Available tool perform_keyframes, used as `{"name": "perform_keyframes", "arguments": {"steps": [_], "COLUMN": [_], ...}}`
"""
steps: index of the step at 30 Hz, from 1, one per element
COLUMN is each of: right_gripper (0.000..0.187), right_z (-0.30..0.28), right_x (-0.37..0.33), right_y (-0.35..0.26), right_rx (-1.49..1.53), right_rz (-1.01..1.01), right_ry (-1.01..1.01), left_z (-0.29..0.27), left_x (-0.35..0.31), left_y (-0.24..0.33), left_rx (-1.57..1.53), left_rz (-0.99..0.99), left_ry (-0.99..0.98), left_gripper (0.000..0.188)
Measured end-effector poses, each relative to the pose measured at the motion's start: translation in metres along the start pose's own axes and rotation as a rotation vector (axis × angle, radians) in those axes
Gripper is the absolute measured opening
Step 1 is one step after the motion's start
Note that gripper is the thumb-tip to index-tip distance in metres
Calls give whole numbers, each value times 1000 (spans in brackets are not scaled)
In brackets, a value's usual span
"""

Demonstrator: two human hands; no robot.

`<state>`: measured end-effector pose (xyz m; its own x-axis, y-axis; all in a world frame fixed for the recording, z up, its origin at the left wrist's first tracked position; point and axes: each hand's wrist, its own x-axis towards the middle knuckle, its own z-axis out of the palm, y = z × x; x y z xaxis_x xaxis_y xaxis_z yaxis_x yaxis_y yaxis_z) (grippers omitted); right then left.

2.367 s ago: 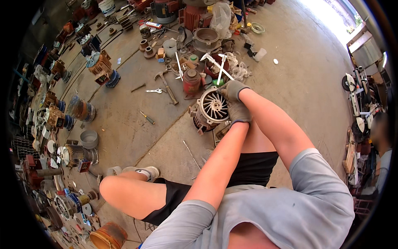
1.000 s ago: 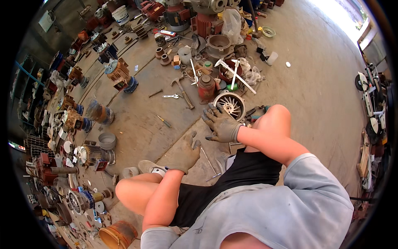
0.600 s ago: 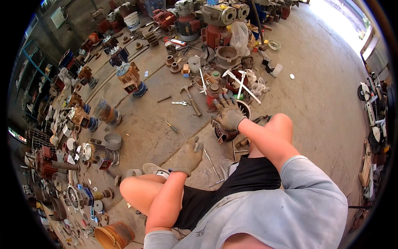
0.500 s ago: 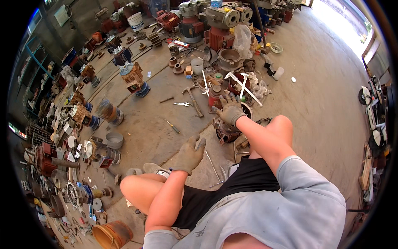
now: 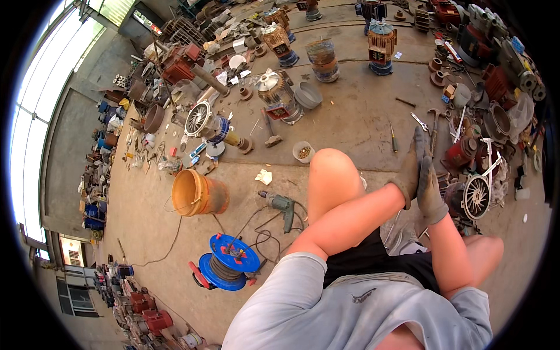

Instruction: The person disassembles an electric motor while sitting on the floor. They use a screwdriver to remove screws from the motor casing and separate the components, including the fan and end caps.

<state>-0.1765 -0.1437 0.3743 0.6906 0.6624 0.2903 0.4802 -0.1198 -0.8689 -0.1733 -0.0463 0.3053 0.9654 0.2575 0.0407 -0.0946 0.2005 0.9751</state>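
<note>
My left hand [image 5: 408, 169] and my right hand [image 5: 430, 195], both in grey-brown work gloves, meet in front of my right knee. Their palms press together, fingers stretched out, and I see nothing held. Just right of them an electric motor with a bare fan wheel [image 5: 476, 197] sits by my legs. Beyond the fingertips lie a hammer [image 5: 434, 129], a wrench [image 5: 419, 122] and a screwdriver [image 5: 394, 139]. A red cylindrical part [image 5: 461, 153] and white calipers [image 5: 493, 165] are close to the motor.
Left of my knee are a green power drill [image 5: 284, 209], a blue cable reel [image 5: 242, 254] with loose cord, and an orange bucket [image 5: 198, 193]. A tub of small parts [image 5: 303, 153] stands beyond the knee. Motors, including one with a pale fan [image 5: 277, 98], stand farther off.
The view has swung left, bringing the drill and cable reel into sight. My hands, apart before with the right over the motor, are now pressed together. The motor's fan wheel now shows.
</note>
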Motion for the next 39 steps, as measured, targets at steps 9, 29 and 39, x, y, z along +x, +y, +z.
{"name": "perform_keyframes", "arguments": {"steps": [9, 29, 39], "right_gripper": [53, 51, 54], "right_z": [-61, -137, -200], "right_x": [75, 184, 180], "right_y": [240, 506, 643], "right_rx": [509, -966, -1141], "right_rz": [653, 997, 1230], "right_ry": [151, -177, -458], "left_z": [28, -131, -156], "left_x": [14, 44, 60], "left_y": [84, 198, 152], "left_rx": [-694, -521, -650], "left_rz": [-336, 244, 134], "left_ry": [-20, 814, 618], "left_gripper": [72, 67, 64]}}
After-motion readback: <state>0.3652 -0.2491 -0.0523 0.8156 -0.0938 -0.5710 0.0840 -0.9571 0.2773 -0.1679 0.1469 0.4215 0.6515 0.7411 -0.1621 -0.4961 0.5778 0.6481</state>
